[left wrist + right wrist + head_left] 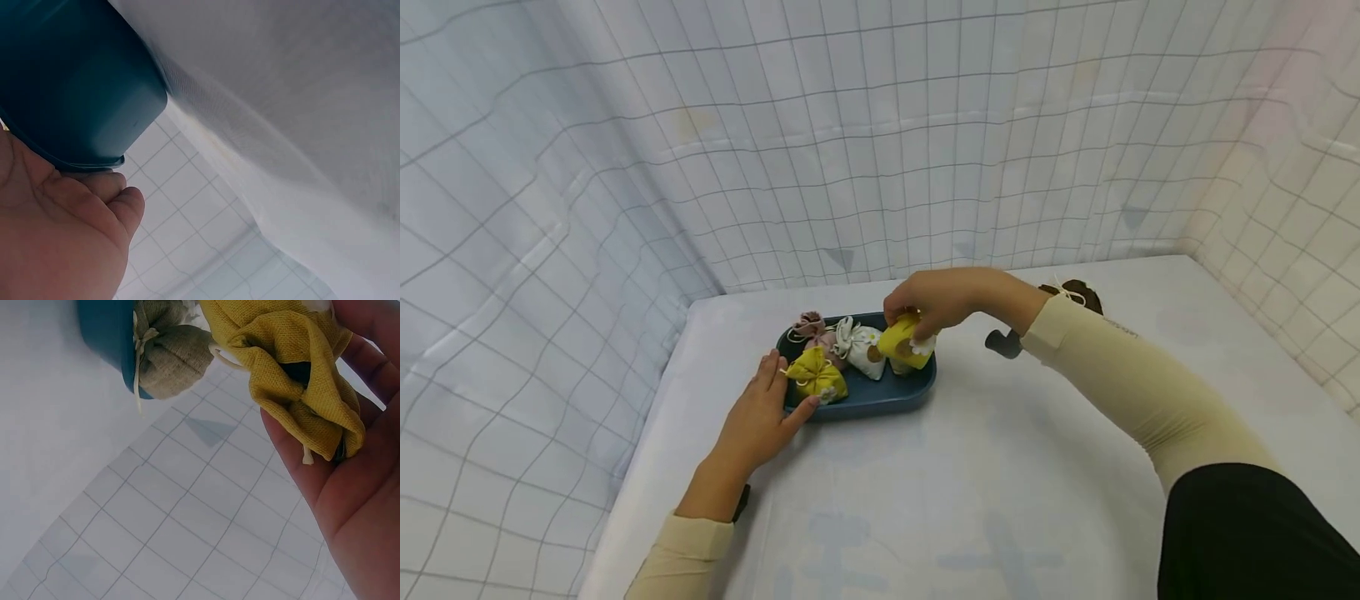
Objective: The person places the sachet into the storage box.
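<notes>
In the head view my right hand (936,300) grips a yellow drawstring pouch (897,340) with a white flower on it, above the right end of a dark teal oval tray (865,406). The right wrist view has its gathered mouth and cord (300,381) against the fingers. My left hand (765,412) holds the tray's left end, thumb at the front rim. Inside the tray lie another yellow pouch (815,377), a pink pouch (811,325) and a white pouch (862,346). A beige burlap pouch (178,359) sits at the right end.
Beyond my right forearm lie a brown item with a pale cord (1082,293) and a small dark object (1002,343), partly hidden by the arm. The white table (880,500) meets grid-patterned curtains (850,150) at the back and sides.
</notes>
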Demonstrator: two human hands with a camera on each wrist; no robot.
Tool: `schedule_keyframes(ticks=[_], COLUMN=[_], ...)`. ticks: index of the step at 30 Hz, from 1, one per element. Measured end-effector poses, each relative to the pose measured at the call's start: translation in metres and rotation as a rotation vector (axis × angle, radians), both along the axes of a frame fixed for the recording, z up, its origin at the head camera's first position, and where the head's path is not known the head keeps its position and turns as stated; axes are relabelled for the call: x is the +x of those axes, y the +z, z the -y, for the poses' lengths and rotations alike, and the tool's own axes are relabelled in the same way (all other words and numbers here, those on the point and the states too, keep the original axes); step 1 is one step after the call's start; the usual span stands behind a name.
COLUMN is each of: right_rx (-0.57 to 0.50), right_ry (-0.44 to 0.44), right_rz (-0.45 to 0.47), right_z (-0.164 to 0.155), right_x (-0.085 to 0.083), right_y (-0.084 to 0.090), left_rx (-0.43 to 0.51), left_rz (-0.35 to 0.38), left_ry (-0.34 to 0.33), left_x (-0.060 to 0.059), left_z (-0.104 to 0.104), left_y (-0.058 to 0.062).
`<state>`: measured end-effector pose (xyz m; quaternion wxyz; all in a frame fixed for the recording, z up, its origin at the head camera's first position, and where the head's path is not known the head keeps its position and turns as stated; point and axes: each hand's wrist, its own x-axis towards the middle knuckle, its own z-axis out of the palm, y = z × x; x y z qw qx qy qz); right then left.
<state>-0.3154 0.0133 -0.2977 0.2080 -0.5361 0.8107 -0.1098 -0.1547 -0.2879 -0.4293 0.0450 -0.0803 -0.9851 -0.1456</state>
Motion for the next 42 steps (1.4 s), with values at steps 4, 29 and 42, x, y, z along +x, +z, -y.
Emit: schedule_keyframes(ticks=[4,29,42], right_rx=[0.043,0.165,0.062], right_ry=[0.029,0.118,0.017], right_rz=[-0.023,0.012,-0.002], right_z=[0.017,0.076,0.070], right_x=[0.002,0.015,0.005], right_y=[-0.004,-0.048,-0.040], left_rx=[-0.001,0.010,-0.006], left_rz=[0.000,-0.014,0.019], left_ry=[0.001,-0.019,0.013], left_x=[0.000,-0.002,0.002], left_z=[-0.001,-0.007,-0.003], left_y=[0.000,0.004,0.005])
